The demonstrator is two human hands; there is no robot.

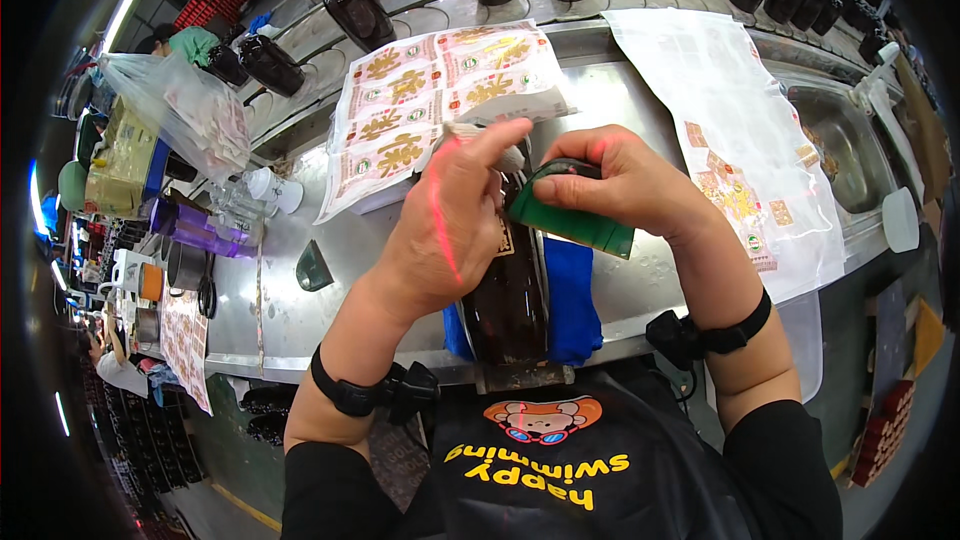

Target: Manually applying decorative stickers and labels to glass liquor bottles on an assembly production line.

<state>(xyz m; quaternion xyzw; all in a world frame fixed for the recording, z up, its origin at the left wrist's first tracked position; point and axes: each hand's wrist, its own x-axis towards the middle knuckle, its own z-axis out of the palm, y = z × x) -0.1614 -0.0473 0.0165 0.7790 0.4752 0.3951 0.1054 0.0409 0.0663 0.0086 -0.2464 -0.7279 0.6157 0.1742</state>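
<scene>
A dark brown glass bottle (pixel 505 305) lies on its side in front of me, its base toward my body and its neck end pointing away. My right hand (pixel 615 180) pinches a green scraper (pixel 575 215) with a straight lower edge, holding it beside the bottle's upper end. Against the bottle's left side, my left hand (pixel 445 220) is curled round a pale wad (pixel 515 157), perhaps cloth, with the index finger stretched over it. A small gold-patterned label (pixel 505 238) shows on the glass between the hands. Fingers partly hide the bottle's neck.
Blue cloth (pixel 573 305) lies under the bottle on the metal table. Label sheets (pixel 400 110) are beyond my left hand; another sheet (pixel 740 140) is at right, near a sink (pixel 850 150). A dark green piece (pixel 313 266) lies at left. Bottles (pixel 357 10) line a conveyor.
</scene>
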